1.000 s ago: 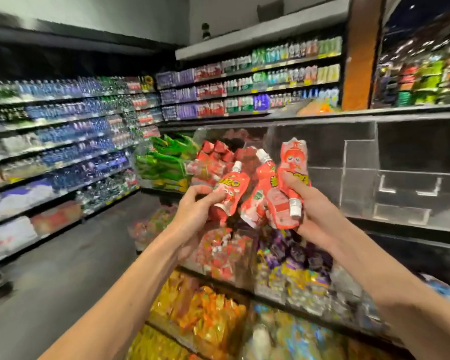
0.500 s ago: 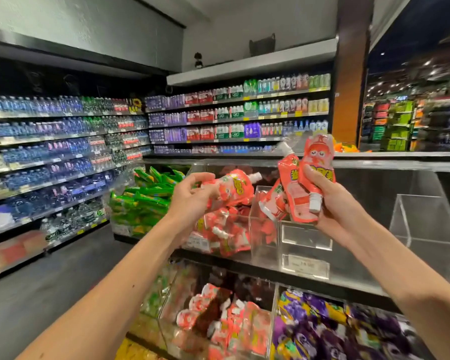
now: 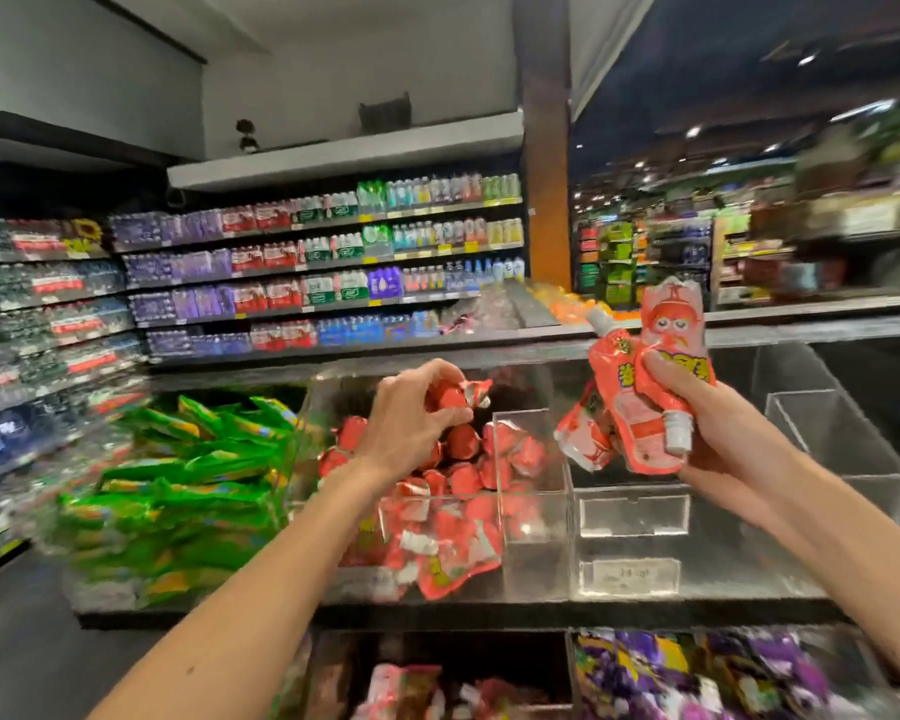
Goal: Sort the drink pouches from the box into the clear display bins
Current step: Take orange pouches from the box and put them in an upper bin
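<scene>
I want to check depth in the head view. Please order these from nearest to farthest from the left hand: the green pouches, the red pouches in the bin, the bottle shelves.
1. The red pouches: in the clear bin directly under the left hand.
2. The green pouches: in the neighbouring pile, on its left side.
3. The bottle shelves: far behind, against the back wall.

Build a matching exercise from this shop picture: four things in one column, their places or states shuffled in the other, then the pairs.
1. left hand
2. right hand
3. green pouches
4. purple pouches

A. low down, at the right
B. grips a red bunch clear of the bins
C. left of the red-filled bin
D. grips one red pouch above the red-filled bin

Pairs: 1-D, 2-B, 3-C, 4-A
</scene>
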